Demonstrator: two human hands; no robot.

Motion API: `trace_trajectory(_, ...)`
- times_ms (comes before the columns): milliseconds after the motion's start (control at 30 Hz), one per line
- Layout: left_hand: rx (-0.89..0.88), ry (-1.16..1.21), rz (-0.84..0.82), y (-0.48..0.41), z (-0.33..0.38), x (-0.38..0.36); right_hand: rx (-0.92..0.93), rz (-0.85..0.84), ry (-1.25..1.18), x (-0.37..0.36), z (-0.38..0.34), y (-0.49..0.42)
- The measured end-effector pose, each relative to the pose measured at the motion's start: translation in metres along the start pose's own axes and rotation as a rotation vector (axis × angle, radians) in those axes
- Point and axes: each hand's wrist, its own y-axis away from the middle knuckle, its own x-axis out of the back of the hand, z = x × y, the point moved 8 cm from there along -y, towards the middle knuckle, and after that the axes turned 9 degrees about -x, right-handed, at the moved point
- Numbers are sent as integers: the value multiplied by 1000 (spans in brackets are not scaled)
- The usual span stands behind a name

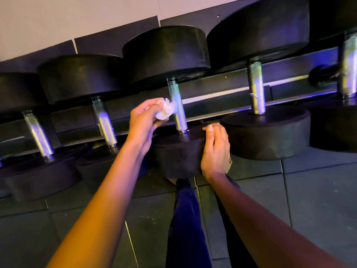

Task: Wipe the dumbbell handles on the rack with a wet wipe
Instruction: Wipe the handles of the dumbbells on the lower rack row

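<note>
Head view. 5 dumbbells lie side by side on rack, steel handles running near to far. Count from left: handle 3 is the one being worked.

Left hand: fingers clenched round a crumpled white wipe. Wipe is at the left side of handle 3, about mid-length. It looks to be touching, but the edge is blurred.

Right hand: laid against the right side of the near head of dumbbell 3. Fingers are nearly straight with tips over the top edge, grasping nothing.

Handle 4 is just right of the hands and bare, with a small white scrap on it.

Near side: dark floor mats, 1 leg in dark blue. Far side: pale wall.
</note>
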Motion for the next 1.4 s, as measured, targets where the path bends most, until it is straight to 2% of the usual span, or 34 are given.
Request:
trace_trajectory(67, -58, -88, 123, -10, -4, 5, -2, 0, 2, 0, 0, 0)
trace_trajectory(133, -91, -126, 172, -16, -10, 3, -7, -1, 3, 0, 1, 0)
trace_trajectory(333, -4, 145, 271, -25, -27, -12, 6, 8, -9, 0, 2, -1)
trace_trajectory(400, 16, 161, 297, -22, -26, -8, 6, 9, -8, 0, 2, -1)
trace_trajectory(567, -20, 121, 90, -17, -26, -10, 7, 6, -13, 0, 1, 0)
trace_trajectory(767, -51, 115, 77, -27, -28, -9, 16, 17, -25, 1, -1, -1)
trace_trajectory(867, -194, -35, 105, -28, -10, -8, 13, 13, -23, 0, 0, -1)
trace_trajectory(1033, -396, -309, 300, -22, 6, -1, 7, 10, -20, 0, -1, -1)
trace_trajectory(1100, -474, -434, 277, -22, 9, -5, 8, 8, -17, 0, -1, 0)
trace_trajectory(1167, -529, -495, 178, -21, 12, -13, 4, 4, -11, 0, 0, 0)
trace_trajectory(1300, -497, -465, -11, -10, 10, -17, 5, 7, -22, 1, -1, 0)
trace_trajectory(1400, -435, -379, 31, -12, 10, -14, 7, 11, -27, 1, 0, -1)
